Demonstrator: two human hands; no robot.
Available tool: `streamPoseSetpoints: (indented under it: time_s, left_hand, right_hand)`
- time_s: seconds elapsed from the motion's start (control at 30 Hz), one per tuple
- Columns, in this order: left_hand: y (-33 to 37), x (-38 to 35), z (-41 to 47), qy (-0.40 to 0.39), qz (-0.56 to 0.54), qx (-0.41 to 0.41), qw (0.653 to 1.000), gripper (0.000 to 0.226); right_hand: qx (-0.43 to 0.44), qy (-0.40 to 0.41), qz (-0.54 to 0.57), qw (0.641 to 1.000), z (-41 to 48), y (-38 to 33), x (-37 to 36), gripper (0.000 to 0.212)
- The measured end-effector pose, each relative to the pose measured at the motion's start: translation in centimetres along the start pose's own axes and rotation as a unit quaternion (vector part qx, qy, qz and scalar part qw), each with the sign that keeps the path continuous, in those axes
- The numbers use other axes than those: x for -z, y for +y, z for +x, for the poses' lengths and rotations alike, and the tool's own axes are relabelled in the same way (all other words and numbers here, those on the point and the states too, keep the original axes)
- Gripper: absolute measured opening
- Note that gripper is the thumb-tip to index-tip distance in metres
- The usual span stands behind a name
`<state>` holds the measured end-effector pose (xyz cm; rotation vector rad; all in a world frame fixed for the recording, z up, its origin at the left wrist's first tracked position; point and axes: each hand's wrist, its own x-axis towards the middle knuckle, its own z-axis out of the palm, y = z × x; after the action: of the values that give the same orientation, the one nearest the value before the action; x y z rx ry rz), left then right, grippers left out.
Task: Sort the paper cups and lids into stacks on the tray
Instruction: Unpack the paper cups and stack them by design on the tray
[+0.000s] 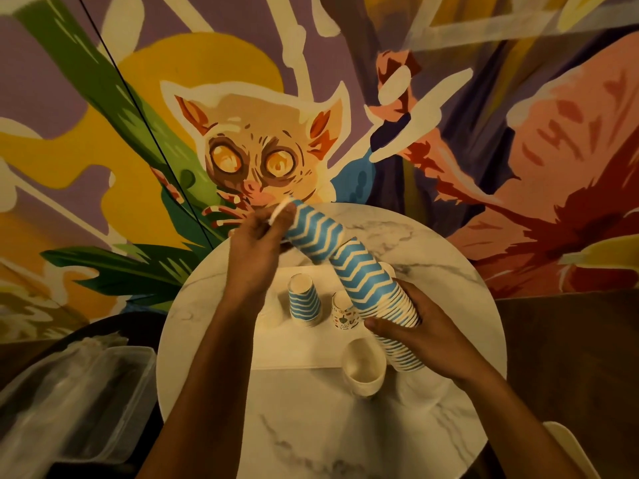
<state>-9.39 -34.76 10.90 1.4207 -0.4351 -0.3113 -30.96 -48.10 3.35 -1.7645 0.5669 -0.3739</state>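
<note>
mid-stacking I'd say: the long blue zigzag cup stack [366,285] is held slanted above the tray [287,350], left hand [257,243] clamped on its end farthest from the tray, right hand [415,326] on the end closest to it, next is probably nesting it tight and standing it on the tray

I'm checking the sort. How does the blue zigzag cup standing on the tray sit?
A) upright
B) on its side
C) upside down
C: the blue zigzag cup stands on its wide rim, narrow base up, on the tray.
</note>
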Motion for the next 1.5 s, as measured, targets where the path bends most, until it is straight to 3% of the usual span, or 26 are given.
streamPoseSetpoints:
  time_s: [0.13,0.4,0.57,0.67,0.77,0.87,0.97,1.07,1.17,1.3,1.5]
  left_hand:
    - [-0.9,1.3,1.5,0.074,0.04,-0.028,0.996,0.039]
    - [-8.3,1.3,2.2,0.053,0.255,0.024,0.965,0.048]
    - [-10.3,0.7,1.9,0.04,0.296,0.032,0.954,0.042]
    - [-10.8,0.7,1.8,0.019,0.308,0.06,0.949,0.06]
    - [-10.3,0.8,1.6,0.012,0.307,0.072,0.949,0.073]
    - [-9.1,0.6,0.9,0.036,0.311,0.048,0.949,0.068]
    - [-7.2,0.1,-0.1,0.042,0.234,0.059,0.97,0.06]
    - [-5.2,-0.4,-1.1,-0.009,0.1,0.093,0.991,0.042]
    - [-3.8,-0.9,-2.1,-0.088,0.027,0.102,0.991,0.022]
    - [-3.2,-1.2,-3.0,-0.154,0.024,0.08,0.985,0.028]
    - [-2.9,-1.2,-2.9,-0.131,0.066,0.066,0.987,0.035]
  right_hand:
    - [-0.017,0.033,0.014,0.999,0.3,0.5,0.4,0.06]
    - [-0.03,0.03,0.022,0.999,0.6,0.6,0.3,0.061]
    - [-0.036,0.023,0.015,0.999,0.6,0.7,0.4,0.064]
    - [-0.032,0.017,0.019,0.999,0.5,0.5,0.4,0.063]
    - [-0.027,0.01,0.023,0.999,0.4,0.3,0.3,0.064]
    - [-0.027,0.001,0.024,0.999,0.4,0.0,0.2,0.062]
    - [-0.026,-0.007,0.024,0.999,0.3,-0.2,-0.1,0.059]
    - [-0.026,-0.014,0.021,0.999,0.2,-0.5,-0.3,0.055]
    - [-0.024,-0.024,0.021,0.999,0.1,-0.6,-0.5,0.057]
    - [-0.025,-0.034,0.016,0.999,0.1,-0.6,-0.9,0.06]
    - [-0.018,-0.033,0.018,0.999,0.0,-0.9,-1.0,0.059]
